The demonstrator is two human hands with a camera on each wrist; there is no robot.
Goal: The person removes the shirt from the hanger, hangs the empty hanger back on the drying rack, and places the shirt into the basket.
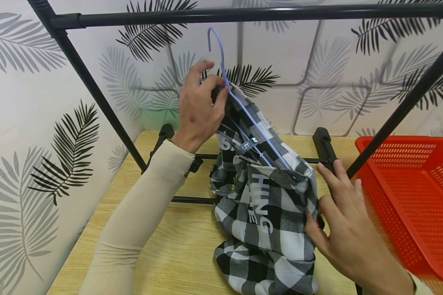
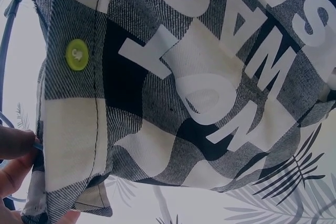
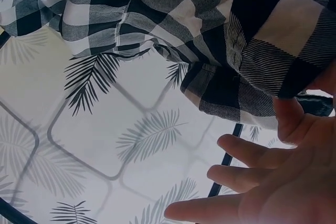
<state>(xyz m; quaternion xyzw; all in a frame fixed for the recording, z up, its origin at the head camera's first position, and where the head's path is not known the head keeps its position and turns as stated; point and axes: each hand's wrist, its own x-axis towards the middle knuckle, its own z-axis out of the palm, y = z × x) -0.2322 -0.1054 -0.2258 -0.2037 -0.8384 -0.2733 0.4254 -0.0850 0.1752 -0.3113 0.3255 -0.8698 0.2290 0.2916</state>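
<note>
A red, slotted basket [image 1: 424, 196] stands on the wood-grain table [image 1: 177, 241] — beyond it, a pale, leaf-patterned wall [image 1: 266, 49].

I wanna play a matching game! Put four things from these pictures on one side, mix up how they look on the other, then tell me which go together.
Things:
1. Hanger
2. Shirt
3. Basket
4. Button

Looks:
A. Red, with lots of little holes
B. Yellow-green and round
C. Light purple-blue, with a curved hook
D. Black-and-white checks, with big pale letters

Right pairs: 1-C, 2-D, 3-A, 4-B
</note>
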